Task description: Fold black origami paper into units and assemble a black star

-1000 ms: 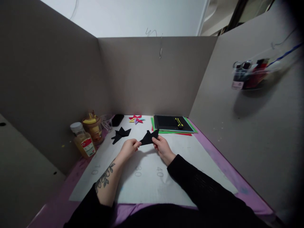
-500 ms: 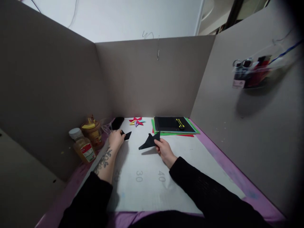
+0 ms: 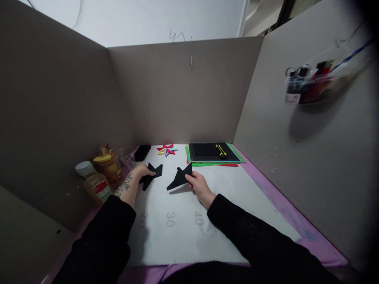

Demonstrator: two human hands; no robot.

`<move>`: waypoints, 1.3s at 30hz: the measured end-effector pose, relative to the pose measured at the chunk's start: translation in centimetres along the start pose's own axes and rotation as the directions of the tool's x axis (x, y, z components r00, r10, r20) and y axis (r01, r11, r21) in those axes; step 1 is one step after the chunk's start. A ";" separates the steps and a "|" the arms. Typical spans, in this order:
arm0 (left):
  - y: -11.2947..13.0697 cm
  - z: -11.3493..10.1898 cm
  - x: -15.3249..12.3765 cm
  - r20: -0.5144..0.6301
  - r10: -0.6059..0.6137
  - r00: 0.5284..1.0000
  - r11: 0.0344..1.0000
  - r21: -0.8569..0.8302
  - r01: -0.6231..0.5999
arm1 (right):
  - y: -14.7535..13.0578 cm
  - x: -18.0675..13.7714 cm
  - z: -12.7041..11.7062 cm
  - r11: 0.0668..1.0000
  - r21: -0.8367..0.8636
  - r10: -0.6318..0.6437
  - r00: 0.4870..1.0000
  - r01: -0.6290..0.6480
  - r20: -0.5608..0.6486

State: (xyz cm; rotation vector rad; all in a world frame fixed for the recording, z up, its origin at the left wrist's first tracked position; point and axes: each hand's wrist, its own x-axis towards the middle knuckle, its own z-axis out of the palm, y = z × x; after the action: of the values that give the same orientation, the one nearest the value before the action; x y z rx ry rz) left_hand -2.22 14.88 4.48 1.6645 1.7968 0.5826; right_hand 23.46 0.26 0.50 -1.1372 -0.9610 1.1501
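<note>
My left hand (image 3: 143, 171) grips a folded piece of black paper (image 3: 158, 170) at the left of the white board (image 3: 183, 244); pointed ends stick out above and below the fingers. In my right hand (image 3: 199, 184) is another folded black paper piece (image 3: 180, 178), pinched at its right end between thumb and fingers. It has a long tip pointing down to the left and is held just above the board. The two black pieces are apart. Behind them lie folded paper stars (image 3: 167, 149) in red, yellow, purple and light blue; I cannot tell how many.
At the back right is a stack of coloured sheets (image 3: 204, 152) with a yellow-and-black cutter (image 3: 220, 151) on top. A glue bottle (image 3: 96, 183), a brown tub (image 3: 108, 163) and a black phone-like object (image 3: 142, 152) stand or lie left. A clear holder (image 3: 308, 88) hangs on the right wall.
My left hand has turned, and its black paper piece now shows more of its pointed shape. The right hand's piece has tilted slightly. The whole view has shifted a little.
</note>
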 end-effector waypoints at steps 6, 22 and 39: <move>1.5 0.0 -3.3 0.033 0.052 0.998 0.955 -0.293 -0.040 | -0.1 0.2 -0.3 0.995 0.094 0.005 0.999 -0.009 0.049; 4.2 4.4 -13.3 -0.138 0.142 0.980 0.538 -0.821 -0.193 | -2.5 0.0 -2.0 0.992 -0.091 -0.065 0.969 0.089 0.238; 5.2 6.6 -15.3 0.058 0.322 0.945 0.648 -0.741 -0.175 | -2.2 -2.4 1.1 0.990 -0.090 -0.084 0.967 0.108 0.241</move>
State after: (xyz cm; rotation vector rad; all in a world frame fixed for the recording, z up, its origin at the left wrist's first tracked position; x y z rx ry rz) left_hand 6.42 -0.28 5.48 1.3216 0.9697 1.0657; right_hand 22.42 -1.97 2.85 -1.0371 -1.2580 1.1862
